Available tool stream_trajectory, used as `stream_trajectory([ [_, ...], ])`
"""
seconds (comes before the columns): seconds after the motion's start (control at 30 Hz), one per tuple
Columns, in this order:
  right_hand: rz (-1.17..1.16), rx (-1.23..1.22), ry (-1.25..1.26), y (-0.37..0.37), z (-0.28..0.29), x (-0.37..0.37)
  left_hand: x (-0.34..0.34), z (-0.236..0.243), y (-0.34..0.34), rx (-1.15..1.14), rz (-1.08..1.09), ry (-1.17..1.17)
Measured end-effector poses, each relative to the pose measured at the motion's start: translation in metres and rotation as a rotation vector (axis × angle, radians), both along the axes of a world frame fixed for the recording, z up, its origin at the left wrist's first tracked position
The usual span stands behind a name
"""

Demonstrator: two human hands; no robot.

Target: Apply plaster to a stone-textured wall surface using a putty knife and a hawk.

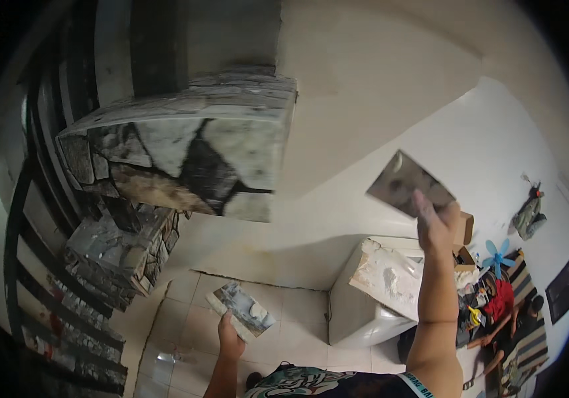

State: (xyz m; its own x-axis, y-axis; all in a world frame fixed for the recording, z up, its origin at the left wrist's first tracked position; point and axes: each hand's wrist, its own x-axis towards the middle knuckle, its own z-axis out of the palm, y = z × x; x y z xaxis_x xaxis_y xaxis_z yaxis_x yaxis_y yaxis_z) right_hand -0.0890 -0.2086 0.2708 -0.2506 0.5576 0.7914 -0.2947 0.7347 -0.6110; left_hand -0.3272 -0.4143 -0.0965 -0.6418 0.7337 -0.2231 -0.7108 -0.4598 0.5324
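the flat grey-brown plate [397, 179] was raised in front of the pale wall [324, 229], tilted, its face smeared; whether it touched the wall, i could not tell. the right hand [437, 229] was clamped on its lower right corner, thumb against the face. the left hand [231, 339], lower and well apart, gripped the edge of a smeared board [250, 308] above the tiled floor [304, 308]. the step seemed to be smoothing a coating on the wall; the next move probably called for light, even pressure and a level board. beyond the right forearm, a paste-covered panel [380, 275] rested on a white appliance [347, 312]; a stone-patterned ledge [231, 156] stood to the left.
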Motion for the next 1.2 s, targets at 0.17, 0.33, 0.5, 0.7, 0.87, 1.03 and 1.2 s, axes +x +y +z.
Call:
stream_trajectory([
  [0.17, -0.048, 0.183, -0.020, -0.005, 0.051, -0.026, -0.016, -0.003, -0.013, -0.063, -0.022, -0.023],
  [0.33, -0.142, 0.160, 0.084, -0.023, 0.100, -0.057, -0.029, -0.017, -0.014, -0.015, -0.102, -0.073],
  [0.5, -0.082, 0.234, 0.188, -0.025, 0.143, -0.068, -0.029, -0.015, -0.006, 0.011, -0.168, -0.038],
  [0.7, 0.049, -0.117, 0.175, -0.028, 0.175, -0.069, -0.018, 0.008, -0.003, -0.072, -0.186, -0.026],
  [0.87, 0.983, -0.396, 0.344, 0.008, 0.198, -0.094, -0.018, -0.010, 0.008, -0.046, -0.177, -0.044],
  [1.03, 1.355, -0.523, 0.430, -0.003, 0.193, -0.153, -0.011, 0.001, 0.006, -0.099, -0.138, 0.005],
  [1.2, 1.405, -0.563, 0.536, -0.017, 0.214, -0.167, 0.000, 0.019, -0.008, -0.116, -0.043, 0.034],
])
